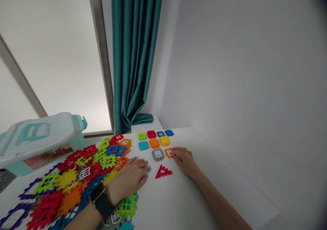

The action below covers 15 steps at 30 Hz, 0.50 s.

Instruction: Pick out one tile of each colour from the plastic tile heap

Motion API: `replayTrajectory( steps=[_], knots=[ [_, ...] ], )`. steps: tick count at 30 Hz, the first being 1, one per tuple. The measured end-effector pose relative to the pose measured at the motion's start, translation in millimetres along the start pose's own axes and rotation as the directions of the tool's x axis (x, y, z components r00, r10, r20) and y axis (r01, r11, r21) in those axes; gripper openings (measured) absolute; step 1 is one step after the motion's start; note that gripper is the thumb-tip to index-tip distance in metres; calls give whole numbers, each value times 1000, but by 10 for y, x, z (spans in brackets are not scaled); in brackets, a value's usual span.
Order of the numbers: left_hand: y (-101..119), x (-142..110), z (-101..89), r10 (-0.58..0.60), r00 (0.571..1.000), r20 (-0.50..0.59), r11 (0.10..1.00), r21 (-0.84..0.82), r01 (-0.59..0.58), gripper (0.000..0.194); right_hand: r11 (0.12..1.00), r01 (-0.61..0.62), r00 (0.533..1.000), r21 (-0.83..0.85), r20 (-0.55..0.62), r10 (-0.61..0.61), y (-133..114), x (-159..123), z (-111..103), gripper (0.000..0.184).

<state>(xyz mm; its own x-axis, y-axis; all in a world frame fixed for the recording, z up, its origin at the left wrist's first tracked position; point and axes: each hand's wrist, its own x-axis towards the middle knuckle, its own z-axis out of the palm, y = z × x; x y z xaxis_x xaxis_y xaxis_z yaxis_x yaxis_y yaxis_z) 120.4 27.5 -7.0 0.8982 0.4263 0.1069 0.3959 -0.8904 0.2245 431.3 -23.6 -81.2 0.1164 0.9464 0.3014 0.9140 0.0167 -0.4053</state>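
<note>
My right hand (pixel 186 161) has its thumb and fingertips at the right edge of an orange open-frame building piece (pixel 168 153), which lies on the white table. Just left of that is a grey square piece (pixel 158 154) with a white window, and nearer me a red triangular piece (pixel 162 171). My left hand (pixel 135 174), with a dark watch on its wrist, rests palm down beside the pile of interlocking plastic pieces (pixel 107 162). Its fingers are loosely stretched and hold nothing visible; the forearm covers part of the pile.
Beyond the hands sit rows of square pieces, among them a yellow one (pixel 165 141) and a lime one (pixel 142 136). A lidded teal box (pixel 46 145) stands at the left. A green curtain (pixel 135 60) hangs behind the table, and a white wall (pixel 242 87) borders the right.
</note>
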Motion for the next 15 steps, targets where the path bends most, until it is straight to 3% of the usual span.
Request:
replayTrajectory(
  steps=[15],
  knots=[
    [-8, -9, 20, 0, 1000, -6, 1000, -14, 0, 30, 987, 146, 988, 62, -65, -142, -76, -172, -15, 35]
  ],
)
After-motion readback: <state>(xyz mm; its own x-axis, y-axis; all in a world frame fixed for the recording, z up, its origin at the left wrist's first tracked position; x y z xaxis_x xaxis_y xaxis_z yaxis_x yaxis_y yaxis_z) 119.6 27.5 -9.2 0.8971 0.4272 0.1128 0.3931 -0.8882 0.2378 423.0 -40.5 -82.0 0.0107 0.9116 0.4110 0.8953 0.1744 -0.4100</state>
